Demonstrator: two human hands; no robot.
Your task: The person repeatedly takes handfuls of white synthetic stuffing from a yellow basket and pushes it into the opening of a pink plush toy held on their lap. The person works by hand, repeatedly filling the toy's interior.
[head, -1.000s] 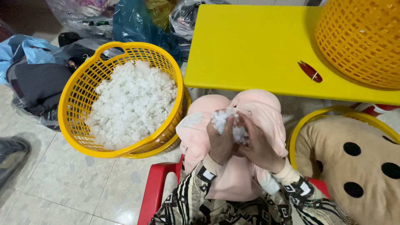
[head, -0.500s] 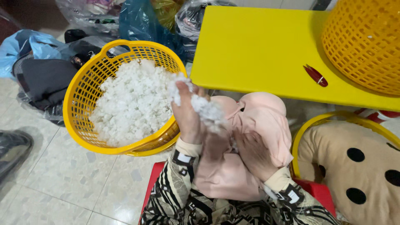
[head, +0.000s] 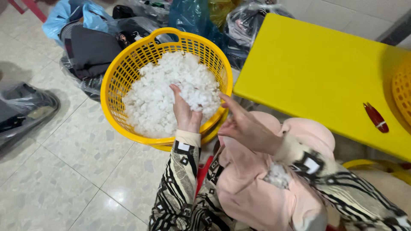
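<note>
My left hand (head: 185,112) reaches into a yellow plastic basket (head: 112,79) and closes on a clump of the white fluffy stuffing (head: 162,92) that fills it. My right hand (head: 245,125) hovers open beside the basket's near rim, fingers spread, holding nothing. A pink fabric piece (head: 261,184) lies on my lap below both hands, with a small tuft of stuffing (head: 277,175) showing on it. Both my sleeves are patterned black and white.
A yellow table (head: 325,72) stands at the right with a small red object (head: 376,117) on it and another yellow basket (head: 403,87) at its edge. Plastic bags and dark clothes (head: 92,47) pile behind the basket. The floor is tiled (head: 64,179).
My left hand has swung from my lap out into the yellow basket and sunk into the stuffing. My right hand has lifted off the pink fabric and opened.
</note>
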